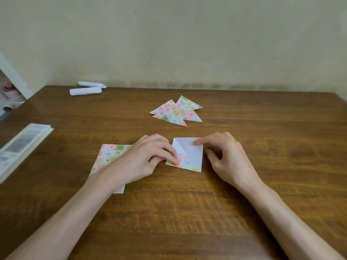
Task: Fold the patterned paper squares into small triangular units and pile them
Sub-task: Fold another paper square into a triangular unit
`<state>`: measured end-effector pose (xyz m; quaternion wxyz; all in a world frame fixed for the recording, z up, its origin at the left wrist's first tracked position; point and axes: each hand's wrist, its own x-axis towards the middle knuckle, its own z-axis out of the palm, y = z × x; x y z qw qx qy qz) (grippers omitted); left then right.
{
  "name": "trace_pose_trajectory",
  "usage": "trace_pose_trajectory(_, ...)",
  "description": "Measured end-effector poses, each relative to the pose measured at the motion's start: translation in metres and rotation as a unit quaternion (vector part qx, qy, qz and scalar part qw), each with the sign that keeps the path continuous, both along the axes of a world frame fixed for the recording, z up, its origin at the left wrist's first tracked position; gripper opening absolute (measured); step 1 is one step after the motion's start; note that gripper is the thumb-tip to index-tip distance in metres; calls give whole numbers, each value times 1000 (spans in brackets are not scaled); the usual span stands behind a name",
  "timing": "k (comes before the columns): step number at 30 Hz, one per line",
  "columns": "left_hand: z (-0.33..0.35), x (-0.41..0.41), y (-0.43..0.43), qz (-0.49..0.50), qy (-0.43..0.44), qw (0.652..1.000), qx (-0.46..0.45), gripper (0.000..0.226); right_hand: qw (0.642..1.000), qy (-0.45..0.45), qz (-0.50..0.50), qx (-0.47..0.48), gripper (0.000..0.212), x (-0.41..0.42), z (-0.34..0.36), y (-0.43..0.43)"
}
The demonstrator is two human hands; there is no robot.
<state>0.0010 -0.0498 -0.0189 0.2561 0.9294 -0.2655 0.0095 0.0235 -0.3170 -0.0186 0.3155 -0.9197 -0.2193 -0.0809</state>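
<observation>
We note the wooden surface (pixel 187 212), which carries every item. Both hands work at its centre.

The left hand (pixel 148 158) has bent fingers whose tips press the patterned flap. We cannot tell whether the thumb pinches under the edge. The right hand (pixel 227 156) lays one straight finger on the white face and grips nothing.

The stack of unfolded squares (pixel 110 156) lies just beside the left hand, partly under the wrist. The pile of finished triangles (pixel 176 112) sits farther back, apart from the work.

The sheet in hand (pixel 193 156) lies flat between the hands, white side up. Its lower left corner is turned over and a crease is raised at the top.

We judge this to be an early fold of a new unit, with several already done. The next move calls for pinning the sheet, aligning the edges and firming the crease.
</observation>
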Motion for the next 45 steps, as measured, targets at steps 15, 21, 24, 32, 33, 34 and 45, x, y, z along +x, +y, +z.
trace_pose_trajectory(15,0,-12,-15,7,-106,993,50,35,990,-35,139,-9,11,-9,3,6)
trace_pose_trajectory(21,-4,-10,-18,27,-101,994,17,16,992,30,119,-15,15,1,6,-8)
trace_pose_trajectory(24,-3,-12,-20,63,-73,995,5,24,988,86,122,32,25,4,6,-12)
trace_pose_trajectory(32,-8,-10,-27,136,-42,989,-39,22,993,89,57,47,13,0,5,-4)
trace_pose_trajectory(33,-8,-10,-28,136,-41,989,-34,21,993,90,46,52,10,1,4,-3)
trace_pose_trajectory(34,-8,-9,-29,135,-43,990,-26,22,993,93,36,62,8,1,3,-2)
trace_pose_trajectory(45,-9,-6,-33,150,-59,986,47,30,998,58,-15,1,16,-6,-1,4)
